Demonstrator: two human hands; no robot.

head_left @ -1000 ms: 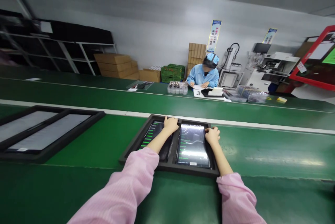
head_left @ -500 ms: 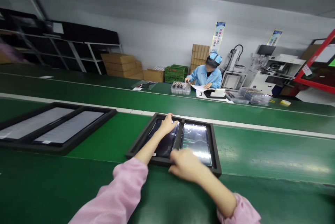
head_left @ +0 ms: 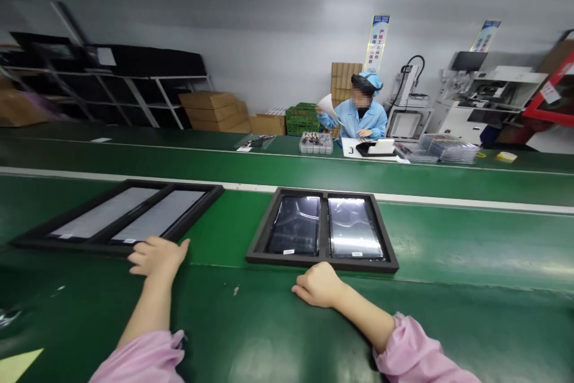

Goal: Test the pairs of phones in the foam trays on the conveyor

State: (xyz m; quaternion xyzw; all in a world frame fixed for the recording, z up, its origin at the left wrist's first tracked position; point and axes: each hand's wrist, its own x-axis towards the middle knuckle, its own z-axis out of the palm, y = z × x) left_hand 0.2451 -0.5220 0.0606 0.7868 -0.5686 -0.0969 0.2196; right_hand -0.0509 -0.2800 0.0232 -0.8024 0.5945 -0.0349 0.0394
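Observation:
My left hand, fingers spread, is over the front edge of the left black tray. Two panels lie in that tray, a grey panel and another grey panel. I cannot tell whether the fingers touch the tray. Close to the front rim of the right black tray, my right hand is curled into a fist, and nothing shows in it. This tray holds a dark glossy screen panel and a brighter, reflective screen panel, each with a small white label at its near end.
Both trays rest on a green belt. Beyond a pale rail, a co-worker in blue sits holding a sheet of paper. Near that person are a clear parts box and stacked clear trays. Yellow paper lies front left.
My left hand has left the right tray's dark panel and moved left to the other tray. My right hand has drawn slightly back, off the tray's rim. The co-worker has raised the paper.

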